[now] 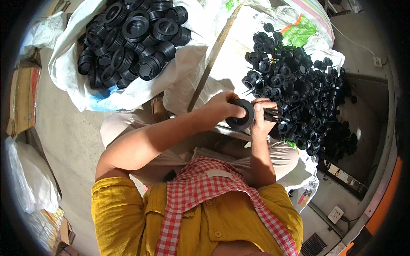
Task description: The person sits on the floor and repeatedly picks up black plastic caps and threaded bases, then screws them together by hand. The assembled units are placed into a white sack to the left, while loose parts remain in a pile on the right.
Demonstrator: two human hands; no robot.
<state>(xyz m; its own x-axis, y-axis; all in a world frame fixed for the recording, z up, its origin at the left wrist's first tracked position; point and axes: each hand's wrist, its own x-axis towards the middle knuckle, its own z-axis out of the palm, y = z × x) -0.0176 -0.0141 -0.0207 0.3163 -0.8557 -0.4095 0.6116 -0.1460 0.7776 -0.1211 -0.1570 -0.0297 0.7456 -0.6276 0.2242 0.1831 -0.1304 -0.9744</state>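
Observation:
Above my lap, my left hand (225, 106) grips a thick black plastic ring-shaped cap (249, 116), its thumb reaching into the opening. Close against the cap's right side is my right hand (261, 120), fingers closed on several small black plastic pieces with thin stems (272, 114). The cap lies between both hands, and I cannot tell how firmly the right fingers touch it. A large heap of small black plastic plugs (294, 85) with thin stems spreads just right of my right hand. Farther off at the left, bigger black threaded caps (136, 26) fill an open white sack (68, 72).
A wooden stick (213, 55) slants between the sack and the heap. White sacking (232, 47) lies under the heap. Cardboard (23, 100) and a white plastic bag (32, 175) stand at the far left. A socket box (336, 214) is at the lower right.

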